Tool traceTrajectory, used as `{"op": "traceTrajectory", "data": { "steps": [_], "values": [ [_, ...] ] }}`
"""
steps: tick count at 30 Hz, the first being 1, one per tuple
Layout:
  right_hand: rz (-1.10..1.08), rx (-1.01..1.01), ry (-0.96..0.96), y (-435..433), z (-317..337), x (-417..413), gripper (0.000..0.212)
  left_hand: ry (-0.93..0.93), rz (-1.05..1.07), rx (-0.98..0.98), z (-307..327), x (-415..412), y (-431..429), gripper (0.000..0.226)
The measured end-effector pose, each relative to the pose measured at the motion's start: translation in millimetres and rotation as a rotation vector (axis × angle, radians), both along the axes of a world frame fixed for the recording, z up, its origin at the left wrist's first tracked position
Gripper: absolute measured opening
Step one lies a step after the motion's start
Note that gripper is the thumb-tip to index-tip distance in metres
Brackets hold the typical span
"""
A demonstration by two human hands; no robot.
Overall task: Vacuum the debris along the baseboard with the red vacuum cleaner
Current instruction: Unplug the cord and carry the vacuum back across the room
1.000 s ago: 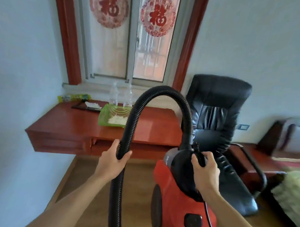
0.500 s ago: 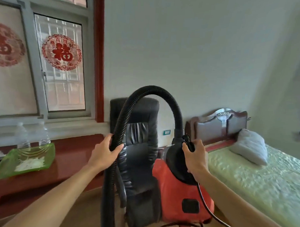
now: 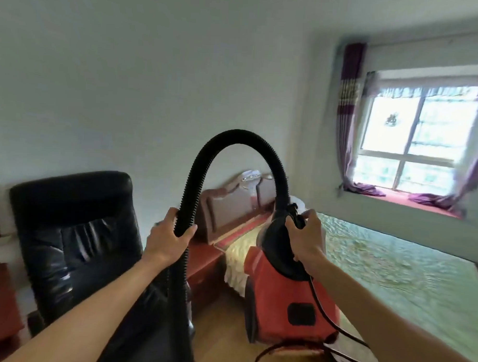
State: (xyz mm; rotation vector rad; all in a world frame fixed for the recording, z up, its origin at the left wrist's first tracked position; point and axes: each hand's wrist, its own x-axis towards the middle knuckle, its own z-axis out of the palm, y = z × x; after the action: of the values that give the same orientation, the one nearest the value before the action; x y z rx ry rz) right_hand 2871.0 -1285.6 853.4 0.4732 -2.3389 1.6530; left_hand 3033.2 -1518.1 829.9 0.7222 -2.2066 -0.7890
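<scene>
The left hand (image 3: 167,239) curls round the black hose (image 3: 235,136), which arches over to the red vacuum (image 3: 279,298). The right hand (image 3: 306,237) grips the handle (image 3: 295,214) on top, holding the vacuum up over the floor (image 3: 221,340), between a black chair (image 3: 76,234) and the bed (image 3: 392,270).

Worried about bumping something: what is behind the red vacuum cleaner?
The bed with its pale green cover and wooden headboard. The red vacuum cleaner hides the bed's near edge and whatever lies below.
</scene>
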Motion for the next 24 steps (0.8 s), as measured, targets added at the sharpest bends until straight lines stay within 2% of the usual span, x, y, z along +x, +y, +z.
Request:
{"op": "traceTrajectory", "data": {
  "steps": [5,9,15,19,24],
  "values": [
    [-0.2,0.039,0.002,80.5,6.6,-51.7,0.023,0.021,-0.161,0.009,13.1,-94.5,59.7,0.05],
    [-0.322,0.049,-0.013,134.5,4.3,-86.1,0.024,0.022,-0.315,0.027,14.0,-167.8,95.8,0.037],
    [-0.509,0.07,-0.028,192.5,-4.9,-134.4,0.026,0.03,-0.519,0.002,12.6,-289.1,137.5,0.042],
    [-0.665,0.066,-0.036,227.9,-2.0,-166.7,0.025,0.031,-0.627,-0.047,13.8,-355.0,175.7,0.032],
    [-0.834,0.04,-0.005,269.2,9.0,-182.6,0.025,0.034,-0.82,-0.017,14.4,-422.1,224.5,0.032]
  ]
}}
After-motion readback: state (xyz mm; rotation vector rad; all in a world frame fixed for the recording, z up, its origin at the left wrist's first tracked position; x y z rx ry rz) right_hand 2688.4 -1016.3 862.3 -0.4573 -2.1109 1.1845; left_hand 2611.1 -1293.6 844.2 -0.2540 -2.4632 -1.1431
